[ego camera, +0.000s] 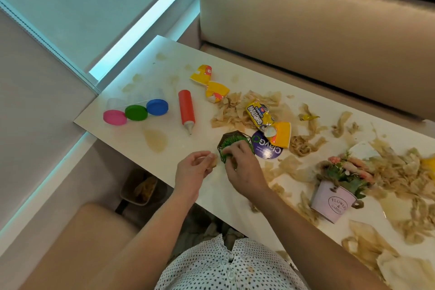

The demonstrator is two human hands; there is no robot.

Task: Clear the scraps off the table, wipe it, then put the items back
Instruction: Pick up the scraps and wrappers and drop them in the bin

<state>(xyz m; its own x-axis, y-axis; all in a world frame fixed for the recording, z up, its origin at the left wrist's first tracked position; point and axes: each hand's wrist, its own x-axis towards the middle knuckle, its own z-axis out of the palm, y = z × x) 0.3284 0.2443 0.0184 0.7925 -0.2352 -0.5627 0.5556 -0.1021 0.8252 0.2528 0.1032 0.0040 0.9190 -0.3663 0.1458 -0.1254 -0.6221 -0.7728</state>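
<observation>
Beige paper scraps [231, 110] lie spread over the white bench [162, 61], most of them to the right of the hands and some behind them. The left hand [194, 172] pinches one small scrap [213, 162] in curled fingers, near the front edge. Just beside it, the right hand [243, 168] grasps a green spiky plant in a black wire frame [235, 143]. A tilted pink flower pot [333, 200] lies further right among the scraps, and a red squeeze bottle [186, 108] lies to the left
</observation>
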